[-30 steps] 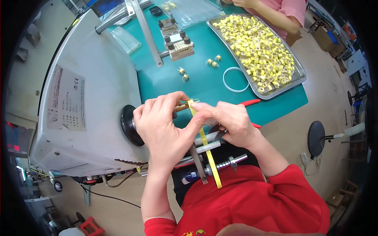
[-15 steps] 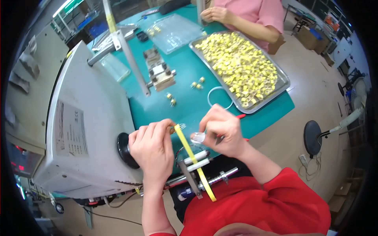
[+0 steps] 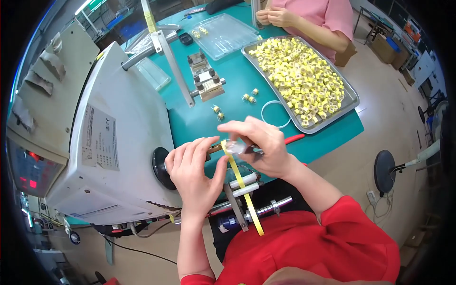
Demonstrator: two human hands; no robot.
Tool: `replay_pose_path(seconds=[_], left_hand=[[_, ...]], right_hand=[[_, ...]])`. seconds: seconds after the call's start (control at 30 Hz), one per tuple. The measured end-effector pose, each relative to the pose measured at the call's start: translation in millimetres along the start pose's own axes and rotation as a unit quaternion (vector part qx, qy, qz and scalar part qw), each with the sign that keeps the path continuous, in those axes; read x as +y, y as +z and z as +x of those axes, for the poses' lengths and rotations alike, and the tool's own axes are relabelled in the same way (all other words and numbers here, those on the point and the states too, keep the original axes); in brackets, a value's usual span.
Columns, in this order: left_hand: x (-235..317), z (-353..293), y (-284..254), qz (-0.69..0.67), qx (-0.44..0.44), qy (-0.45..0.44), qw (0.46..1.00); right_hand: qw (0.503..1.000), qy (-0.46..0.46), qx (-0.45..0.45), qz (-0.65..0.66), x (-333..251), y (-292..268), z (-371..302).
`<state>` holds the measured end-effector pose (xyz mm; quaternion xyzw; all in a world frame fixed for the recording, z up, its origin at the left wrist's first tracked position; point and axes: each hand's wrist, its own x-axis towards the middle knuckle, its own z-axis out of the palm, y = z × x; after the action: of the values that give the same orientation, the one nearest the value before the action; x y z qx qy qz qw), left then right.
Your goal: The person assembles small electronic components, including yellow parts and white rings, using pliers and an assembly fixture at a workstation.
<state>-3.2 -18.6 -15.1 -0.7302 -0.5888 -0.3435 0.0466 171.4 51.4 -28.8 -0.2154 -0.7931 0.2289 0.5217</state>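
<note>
My left hand (image 3: 197,166) is beside the brown spindle (image 3: 214,148) of the white machine, its thumb and forefinger apart around it. A strip of yellow tape (image 3: 237,173) runs from the spindle's end down over two white rollers (image 3: 246,184) toward my red shirt. Across the tape's upper end, my right hand (image 3: 268,147) has a tool with red handles (image 3: 295,138) tucked in its grip; the tool's exact kind is hidden. A clear, blurred piece (image 3: 236,147) sits at that hand's thumb, against the tape.
A white machine (image 3: 135,128) with a black round wheel (image 3: 164,168) stands left. Ahead are a metal clamp block (image 3: 205,78), several loose yellow parts (image 3: 249,96), a white ring (image 3: 277,114) and a metal tray (image 3: 352,97) heaped with yellow parts. Another person's hands (image 3: 280,17) are beyond.
My right hand has moved left and up onto the tape's top end, bringing the clear piece along. My left thumb has spread away from the forefinger. The whole view has shifted slightly.
</note>
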Motion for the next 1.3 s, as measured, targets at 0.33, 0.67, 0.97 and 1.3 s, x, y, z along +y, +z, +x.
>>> replay_pose_path(seconds=[0.33, 0.67, 0.97, 1.3], left_hand=[[11, -4, -14, -0.285, 0.047, -0.058, 0.956], [32, -2, -7, -0.386, -0.003, -0.099, 0.917], [39, 2, -6, -0.478, -0.056, -0.139, 0.866], [43, -8, -3, -0.426, -0.022, -0.001, 0.904]], right_hand=[[0.998, -0.063, -0.013, -0.024, -7, 1, -13], [0.998, -0.055, -0.018, 0.009, -7, -4, -23], [0.998, -0.036, -0.048, 0.032, -7, -15, -23], [0.979, -0.138, -0.107, -0.109, -26, -30, -20]])
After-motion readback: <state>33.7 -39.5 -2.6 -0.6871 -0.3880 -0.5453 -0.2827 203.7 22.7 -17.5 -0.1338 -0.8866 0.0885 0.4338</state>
